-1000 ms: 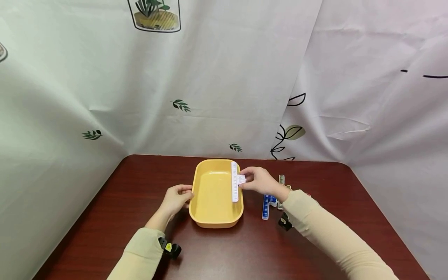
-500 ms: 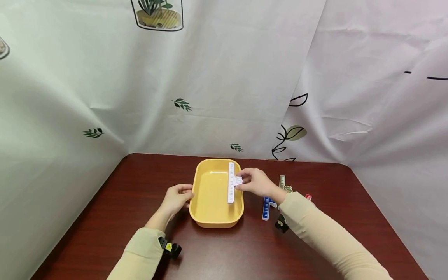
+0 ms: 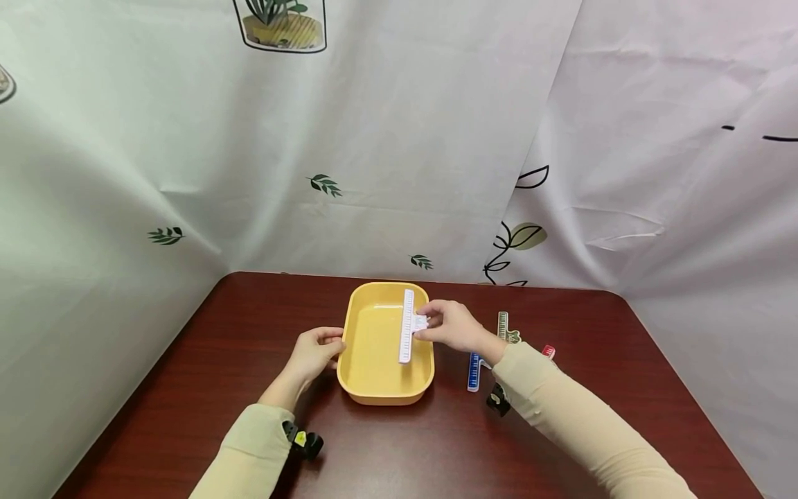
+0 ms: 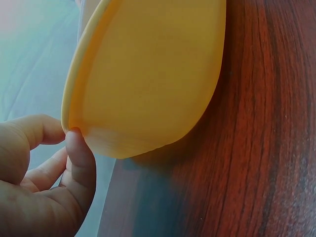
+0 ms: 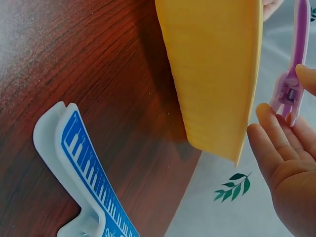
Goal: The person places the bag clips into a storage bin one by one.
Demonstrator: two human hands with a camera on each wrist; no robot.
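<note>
A yellow tray stands on the dark red-brown table. My left hand pinches its left rim between thumb and finger; the left wrist view shows the thumb inside the tray wall. Over the right part of the tray, my right hand holds a pale purple clip with a piano-key pattern by its short handle. In the right wrist view this clip is seen edge-on, its spring showing, between the thumb and fingers.
Right of the tray lie a blue clip and a green clip, both with keyboard prints. A red clip is partly hidden behind the right sleeve. A white patterned cloth hangs behind the table.
My right hand has moved slightly left, carrying the purple clip from the tray's right rim to over its inside. More of the green and red clips shows. The left hand stays at the rim.
</note>
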